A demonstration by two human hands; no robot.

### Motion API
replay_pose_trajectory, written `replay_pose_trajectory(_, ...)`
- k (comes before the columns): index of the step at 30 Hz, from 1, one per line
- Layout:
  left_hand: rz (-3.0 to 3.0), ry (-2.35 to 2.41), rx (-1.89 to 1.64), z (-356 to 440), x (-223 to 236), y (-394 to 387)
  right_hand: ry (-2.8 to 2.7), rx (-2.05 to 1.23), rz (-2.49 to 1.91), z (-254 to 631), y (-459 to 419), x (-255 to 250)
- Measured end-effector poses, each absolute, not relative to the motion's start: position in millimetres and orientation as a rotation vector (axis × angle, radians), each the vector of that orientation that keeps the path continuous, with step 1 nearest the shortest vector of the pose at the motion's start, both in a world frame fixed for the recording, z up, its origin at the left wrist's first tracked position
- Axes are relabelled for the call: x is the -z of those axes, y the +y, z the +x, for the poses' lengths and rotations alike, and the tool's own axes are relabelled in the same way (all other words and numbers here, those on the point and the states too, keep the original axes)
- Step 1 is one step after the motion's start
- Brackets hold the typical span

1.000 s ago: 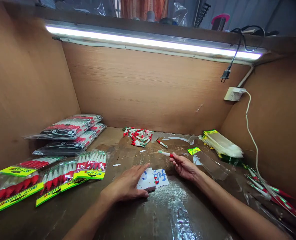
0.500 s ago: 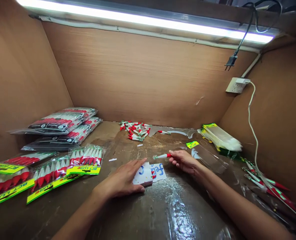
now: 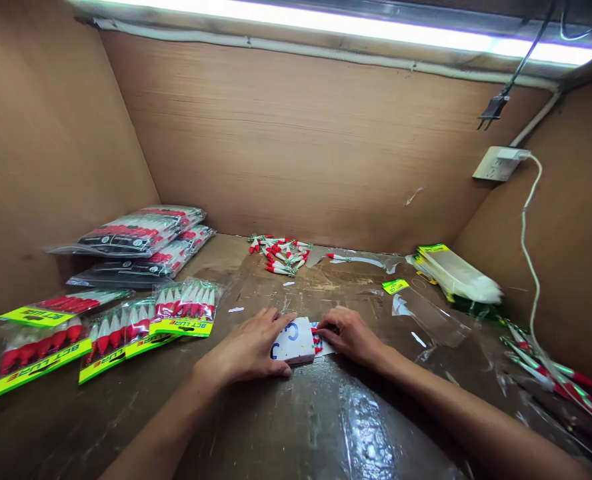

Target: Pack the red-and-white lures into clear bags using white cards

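Note:
My left hand grips a small white block with blue letters that lies on the brown worktop. My right hand is closed beside the block's right edge, pressing a red and white lure against it; only a bit of the lure shows under the fingers. A loose heap of red and white lures lies at the back of the worktop, and one single lure rests to its right.
Filled lure packs with yellow-green headers lie at the left, with stacked dark packs behind them. An empty clear bag and a pile of empty bags sit at the right. More lures lie near the right wall under a white cable.
My right hand brought the lure in from the right and now holds it down at the white block. My left hand stayed on the block. The camera tilted down slightly.

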State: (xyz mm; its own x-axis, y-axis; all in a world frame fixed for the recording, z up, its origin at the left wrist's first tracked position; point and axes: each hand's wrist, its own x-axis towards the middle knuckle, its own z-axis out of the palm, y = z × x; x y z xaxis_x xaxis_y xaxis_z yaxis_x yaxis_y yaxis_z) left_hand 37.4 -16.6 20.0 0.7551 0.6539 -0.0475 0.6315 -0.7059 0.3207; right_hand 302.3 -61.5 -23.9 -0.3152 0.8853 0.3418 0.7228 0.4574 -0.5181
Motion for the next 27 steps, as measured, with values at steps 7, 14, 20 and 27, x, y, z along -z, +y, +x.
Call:
replay_pose_trajectory(7,2.616,1.017,-0.111,35.4,-19.2,-16.9,-2.292,-0.186,-1.295,295.6,-54.0,24.3)
replay_pose_trajectory(14,2.589,1.029,-0.134,33.5,-15.5,-16.4,-2.444,-0.416,-1.045,309.5,-37.7,16.5)
replay_pose_trajectory(20,2.552,1.028,-0.176,31.5,-12.9,-15.1,-2.232,-0.103,-1.754,347.2,51.4,-33.1)
replay_pose_trajectory(27,2.506,1.041,-0.19,28.0,-11.4,-13.6,-2.095,-0.002,-1.982,353.3,124.3,-35.6)
